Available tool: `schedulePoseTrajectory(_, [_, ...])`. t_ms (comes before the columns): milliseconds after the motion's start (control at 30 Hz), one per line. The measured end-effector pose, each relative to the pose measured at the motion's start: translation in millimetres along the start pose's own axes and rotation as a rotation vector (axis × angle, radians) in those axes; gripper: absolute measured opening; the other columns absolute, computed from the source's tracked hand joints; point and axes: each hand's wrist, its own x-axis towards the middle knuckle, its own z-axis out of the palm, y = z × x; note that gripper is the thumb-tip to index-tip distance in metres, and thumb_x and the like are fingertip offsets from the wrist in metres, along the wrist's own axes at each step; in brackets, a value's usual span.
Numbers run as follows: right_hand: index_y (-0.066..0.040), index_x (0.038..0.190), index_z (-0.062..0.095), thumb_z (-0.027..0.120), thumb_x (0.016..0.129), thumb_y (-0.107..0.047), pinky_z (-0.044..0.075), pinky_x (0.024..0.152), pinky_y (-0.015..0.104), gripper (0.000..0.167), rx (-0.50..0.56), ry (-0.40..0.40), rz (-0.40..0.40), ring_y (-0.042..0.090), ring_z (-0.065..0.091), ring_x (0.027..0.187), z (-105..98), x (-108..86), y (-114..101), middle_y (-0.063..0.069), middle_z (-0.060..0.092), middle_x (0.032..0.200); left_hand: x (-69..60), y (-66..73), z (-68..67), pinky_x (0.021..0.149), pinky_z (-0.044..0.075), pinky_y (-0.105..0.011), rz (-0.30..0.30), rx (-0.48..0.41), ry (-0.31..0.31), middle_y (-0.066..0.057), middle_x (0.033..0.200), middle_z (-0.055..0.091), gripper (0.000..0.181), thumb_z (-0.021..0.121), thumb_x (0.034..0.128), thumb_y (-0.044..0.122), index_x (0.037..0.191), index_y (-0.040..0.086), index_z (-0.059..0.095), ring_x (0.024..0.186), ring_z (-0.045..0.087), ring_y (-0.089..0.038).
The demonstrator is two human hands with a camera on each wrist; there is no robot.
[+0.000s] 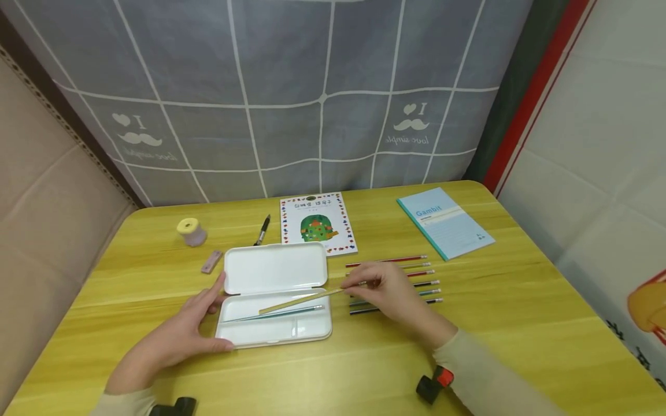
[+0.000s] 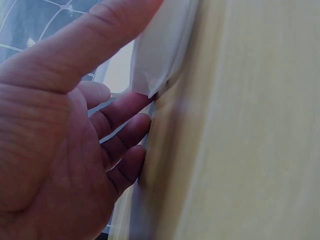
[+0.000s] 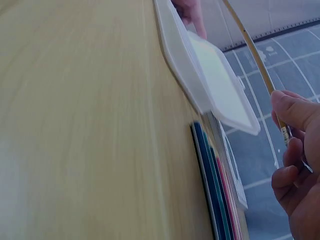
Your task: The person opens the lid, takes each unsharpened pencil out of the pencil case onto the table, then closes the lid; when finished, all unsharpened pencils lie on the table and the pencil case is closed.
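Observation:
A white pencil case (image 1: 276, 268) lies unfolded on the table, lid toward the back. My left hand (image 1: 182, 326) holds its left end, thumb at the front corner and index finger along the lid's side; in the left wrist view, fingertips (image 2: 135, 102) touch the case's edge. A teal pencil (image 1: 291, 312) lies inside the tray. My right hand (image 1: 387, 292) pinches a yellow pencil (image 1: 296, 301) near its metal-banded end, the other end reaching left over the tray. Beneath and beside that hand, several pencils (image 1: 429, 292) lie in a row, dark, teal, red and yellow.
Behind the case are a picture-covered booklet (image 1: 317, 225) and a black pen (image 1: 262, 230). To the left stand a yellow-lidded container (image 1: 191, 232) and a pinkish eraser-like block (image 1: 211, 262). A light blue notebook (image 1: 446, 222) lies at the back right. A grey curtain hangs behind the table.

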Motion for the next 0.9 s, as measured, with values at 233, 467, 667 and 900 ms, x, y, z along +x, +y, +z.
schedulePoseTrajectory(233, [-0.016,0.096,0.085,0.082,0.089,-0.011,0.048,0.063,0.024,0.009,-0.083,0.033,0.071,0.011,0.060,0.079,-26,-17.9,13,-0.009,0.076,0.100,-0.5,1.4,-2.3,0.099,0.045,-0.028,-0.014,-0.013,-0.018,-0.006,0.140,0.056,0.133,0.093,0.0749,0.045,0.168,0.010,0.005,0.120,0.051,-0.025])
schedulePoseTrajectory(467, [-0.014,0.095,0.084,0.082,0.089,-0.007,0.051,0.061,0.024,0.009,-0.083,0.101,0.123,0.008,0.062,0.075,-48,-42.4,21,-0.002,0.077,0.098,0.5,0.1,-1.2,0.099,0.041,-0.020,0.000,-0.024,-0.016,-0.006,0.139,0.055,0.132,0.093,0.0754,0.043,0.168,0.010,0.006,0.118,0.051,-0.021])
schedulePoseTrajectory(667, [-0.014,0.093,0.084,0.082,0.089,-0.008,0.052,0.062,0.025,0.008,-0.158,0.151,0.198,0.007,0.062,0.075,-70,-65.4,24,-0.002,0.077,0.097,1.0,0.3,-0.1,0.099,0.040,-0.018,0.002,-0.020,-0.015,-0.005,0.139,0.055,0.132,0.093,0.0751,0.044,0.168,0.010,0.006,0.118,0.051,-0.017])
schedulePoseTrajectory(900, [-0.017,0.090,0.084,0.082,0.090,-0.008,0.051,0.068,0.024,0.009,-0.238,0.154,0.265,0.006,0.061,0.078,-86,-78.8,27,-0.004,0.076,0.095,0.1,0.3,-0.2,0.099,0.039,-0.017,0.003,-0.009,-0.008,-0.004,0.139,0.056,0.132,0.093,0.0749,0.044,0.169,0.010,0.007,0.118,0.050,-0.015])
